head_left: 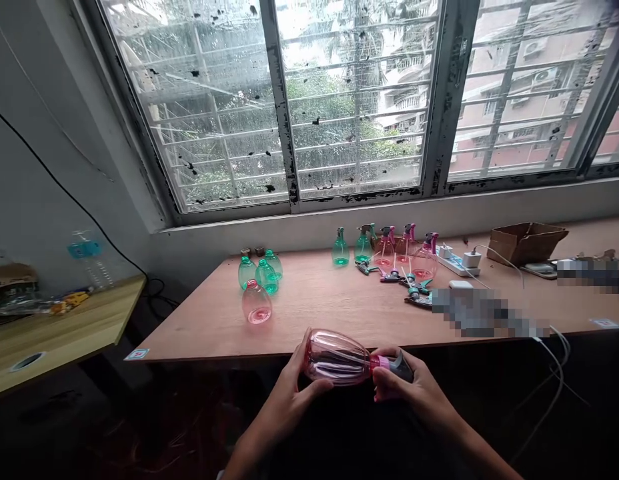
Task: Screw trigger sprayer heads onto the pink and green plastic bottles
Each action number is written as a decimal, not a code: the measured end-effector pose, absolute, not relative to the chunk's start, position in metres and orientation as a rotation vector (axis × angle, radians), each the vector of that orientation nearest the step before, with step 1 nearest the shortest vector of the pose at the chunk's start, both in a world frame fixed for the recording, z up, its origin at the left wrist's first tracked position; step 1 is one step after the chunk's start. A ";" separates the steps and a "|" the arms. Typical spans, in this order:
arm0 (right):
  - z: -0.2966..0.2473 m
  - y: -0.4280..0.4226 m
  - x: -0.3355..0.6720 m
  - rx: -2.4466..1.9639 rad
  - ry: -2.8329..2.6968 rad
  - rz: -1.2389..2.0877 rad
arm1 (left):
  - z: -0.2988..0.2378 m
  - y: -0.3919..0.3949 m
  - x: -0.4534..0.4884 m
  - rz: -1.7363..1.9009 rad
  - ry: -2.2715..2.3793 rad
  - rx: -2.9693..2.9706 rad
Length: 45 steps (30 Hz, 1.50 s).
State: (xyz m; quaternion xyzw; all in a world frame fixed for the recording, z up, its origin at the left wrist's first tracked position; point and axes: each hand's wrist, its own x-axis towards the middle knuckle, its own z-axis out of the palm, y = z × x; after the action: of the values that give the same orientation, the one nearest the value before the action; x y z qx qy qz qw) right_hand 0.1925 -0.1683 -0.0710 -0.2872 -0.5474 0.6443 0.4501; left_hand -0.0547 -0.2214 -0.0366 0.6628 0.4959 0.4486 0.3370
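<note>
A clear pink spray bottle point(337, 357) lies sideways between my hands, just in front of the table's near edge. My left hand point(294, 383) is wrapped round its base. At the neck, my right hand point(409, 383) grips the black and pink spray head point(398, 365), which sits against the bottle's mouth; I cannot tell how tightly it is screwed on. On the table to the left stand a pink bottle point(257, 303) without a spray head and several green ones point(267, 277). Loose spray heads point(417, 290) with tubes lie at the right.
Green point(340, 248) and pink bottles point(423, 260) with spray heads stand along the back. Beside them are a white power strip point(457, 262), an open cardboard box point(524, 243) and trailing white cables point(562, 373). A wooden table point(109, 313) is at far left.
</note>
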 end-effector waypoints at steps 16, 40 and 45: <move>-0.084 -0.133 0.185 -0.764 -1.338 1.575 | -0.052 -0.178 -0.056 1.238 1.086 1.360; -0.085 -0.166 0.183 -0.724 -1.319 1.636 | -0.037 -0.226 -0.066 1.099 0.896 1.377; -0.089 -0.166 0.181 -0.729 -1.376 1.542 | -0.020 -0.225 -0.049 1.156 0.787 1.382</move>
State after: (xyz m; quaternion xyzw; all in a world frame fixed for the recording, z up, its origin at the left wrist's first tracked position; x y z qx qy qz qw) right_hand 0.1813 -0.1663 -0.0886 -0.2956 -0.5585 0.6257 0.4574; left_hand -0.0488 -0.2251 -0.0197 0.5851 0.3330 0.4893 0.5544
